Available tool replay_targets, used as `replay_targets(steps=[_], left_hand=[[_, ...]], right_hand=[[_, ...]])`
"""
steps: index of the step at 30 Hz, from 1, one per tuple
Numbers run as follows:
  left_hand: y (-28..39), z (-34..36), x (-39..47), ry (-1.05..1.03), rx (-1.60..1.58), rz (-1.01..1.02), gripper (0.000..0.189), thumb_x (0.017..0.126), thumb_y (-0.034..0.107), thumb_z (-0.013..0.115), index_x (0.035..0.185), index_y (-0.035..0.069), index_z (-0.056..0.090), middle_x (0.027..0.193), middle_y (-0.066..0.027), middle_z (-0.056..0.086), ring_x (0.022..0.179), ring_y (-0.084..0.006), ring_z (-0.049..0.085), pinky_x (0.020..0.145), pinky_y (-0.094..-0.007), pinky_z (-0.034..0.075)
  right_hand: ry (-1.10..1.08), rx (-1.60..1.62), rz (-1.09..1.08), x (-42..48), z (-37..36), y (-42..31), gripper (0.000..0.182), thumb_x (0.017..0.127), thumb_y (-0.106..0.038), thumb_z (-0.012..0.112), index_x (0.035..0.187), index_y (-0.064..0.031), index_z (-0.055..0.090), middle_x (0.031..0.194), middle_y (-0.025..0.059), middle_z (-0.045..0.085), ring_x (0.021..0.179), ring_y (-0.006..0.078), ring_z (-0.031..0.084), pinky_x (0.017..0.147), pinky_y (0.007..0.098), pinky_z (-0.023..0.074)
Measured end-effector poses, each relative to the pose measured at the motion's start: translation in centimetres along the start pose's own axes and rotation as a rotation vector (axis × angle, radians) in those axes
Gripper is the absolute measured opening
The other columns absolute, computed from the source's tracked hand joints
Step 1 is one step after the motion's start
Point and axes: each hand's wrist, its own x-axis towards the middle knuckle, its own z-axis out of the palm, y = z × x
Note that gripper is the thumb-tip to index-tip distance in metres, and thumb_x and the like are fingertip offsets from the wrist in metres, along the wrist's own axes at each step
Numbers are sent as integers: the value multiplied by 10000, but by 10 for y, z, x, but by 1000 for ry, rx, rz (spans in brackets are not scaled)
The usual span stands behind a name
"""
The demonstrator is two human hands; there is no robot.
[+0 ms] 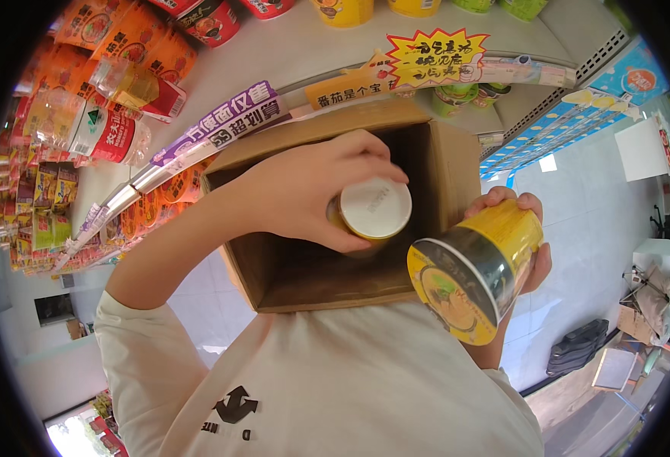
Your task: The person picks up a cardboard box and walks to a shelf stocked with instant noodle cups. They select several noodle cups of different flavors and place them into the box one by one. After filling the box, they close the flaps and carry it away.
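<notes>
My left hand [335, 183] reaches into the open mouth of a cardboard box [460, 165] and is closed around an instant noodle cup [376, 208]. That cup shows its white round base to me, with a bit of yellow side below it. Beside the box's right wall, my right hand [532, 245] grips a second noodle cup [477, 268], yellow and black under clear wrap. Its printed lid tilts down to the left. The box sits between my chest and the shelf. Dark shade hides much of its inside.
Ahead runs a shelf [289, 63] bearing yellow noodle cups [343, 11], orange noodle tubs [123, 45] and a plastic bottle [89, 125]. Promotional signs [437, 60] line its edge. Green cups [455, 97] stand lower down. A black bag [577, 345] lies on the right floor.
</notes>
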Motion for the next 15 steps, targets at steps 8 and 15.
replay_targets(steps=[8,15], left_hand=[[-47,55,9,-286,821,94,540,860,180,787,1395,175,714,1455,-36,583,1280,-256,658,877,-399,653],[-70,80,32,-591,931,-72,444,1001,175,641,1437,95,671,1469,-46,630,1267,-265,656,972,-418,618]], right_hand=[[-11,-224,-36,1,3,8,663,990,-591,637,1348,-37,568,1274,290,612,1118,384,659,968,498,590],[-357,-782,-254,-1,18,-7,631,858,-523,881,1246,-59,701,1314,283,673,1153,365,686,958,432,584]])
